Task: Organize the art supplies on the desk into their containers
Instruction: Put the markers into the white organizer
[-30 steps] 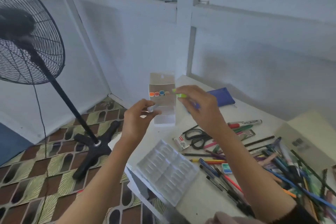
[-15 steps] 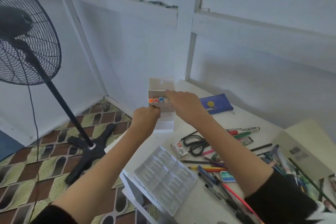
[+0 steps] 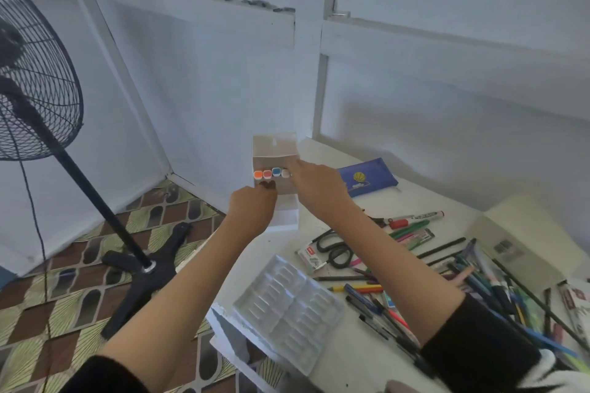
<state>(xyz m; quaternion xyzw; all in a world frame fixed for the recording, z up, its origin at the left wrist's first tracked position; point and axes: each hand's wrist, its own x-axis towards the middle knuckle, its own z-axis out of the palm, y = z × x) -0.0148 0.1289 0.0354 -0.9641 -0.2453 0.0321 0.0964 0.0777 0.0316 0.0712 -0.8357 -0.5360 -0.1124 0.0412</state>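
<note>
Left hand (image 3: 252, 207) curled round upright marker box (image 3: 274, 148) front, right hand (image 3: 314, 188) — fingers straight — pressing on marker caps (image 3: 271, 173)

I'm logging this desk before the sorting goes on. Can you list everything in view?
marker box: one, white, upright at the desk's far edge
marker caps: at least four, orange, pink, blue, white, in a row inside the marker box
pouch: one, blue, at the back, right of the marker box
scissors: one, black, mid-desk
tray: one, clear plastic, near edge
pens and pencils: many, mixed colours, heaped at right
cardboard box: one, cream, far right
desk: one, white
fan: one, black, standing on the floor at left
left hand: grips the marker box front
right hand: fingertips at the row of caps; grasp unclear
</note>
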